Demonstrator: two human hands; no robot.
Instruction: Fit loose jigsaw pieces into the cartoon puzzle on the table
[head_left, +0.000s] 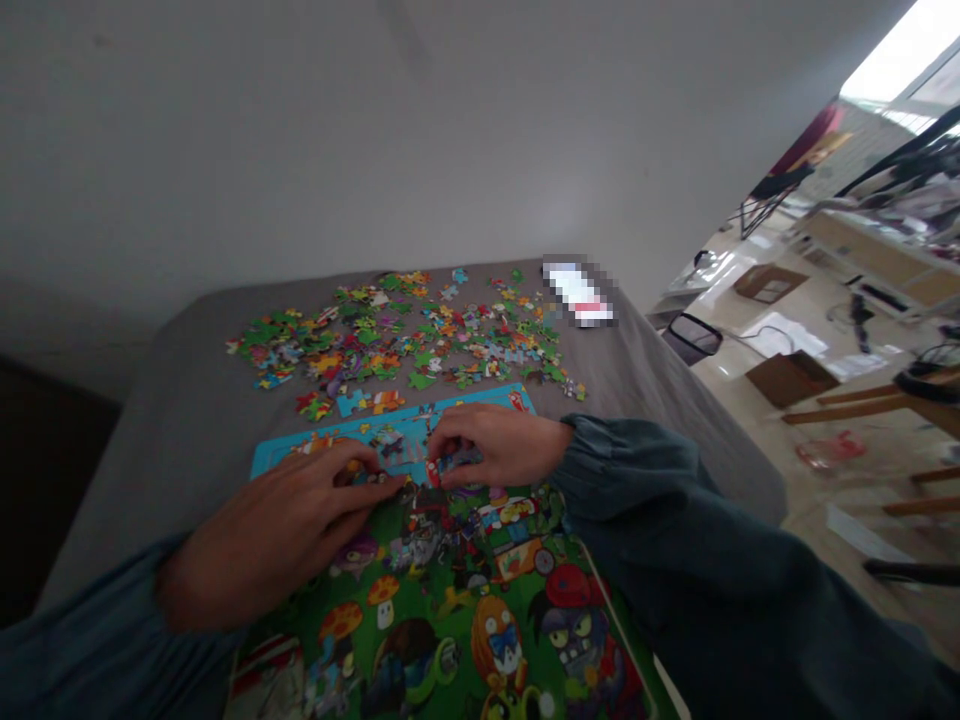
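A jigsaw puzzle (420,620) with cartoon plants and zombies lies in front of me, its lower part filled with joined pieces. Its upper part shows a light blue board (300,445). My left hand (292,510) rests over the puzzle's left side, thumb and forefinger apart, the tips touching the surface near the middle. From the right, my right hand (502,445) reaches in with bent fingers. Its thumb and forefinger close on a small red and white puzzle piece (433,472) at the border between blue board and joined pieces. The palm sides of both hands are hidden.
Many loose puzzle pieces (360,340) are spread over the grey cloth (187,400) beyond the board. A blurred phone (577,293) lies at the far right corner. A pale wall stands behind. Cardboard boxes (791,378) and wooden legs are on the floor to the right.
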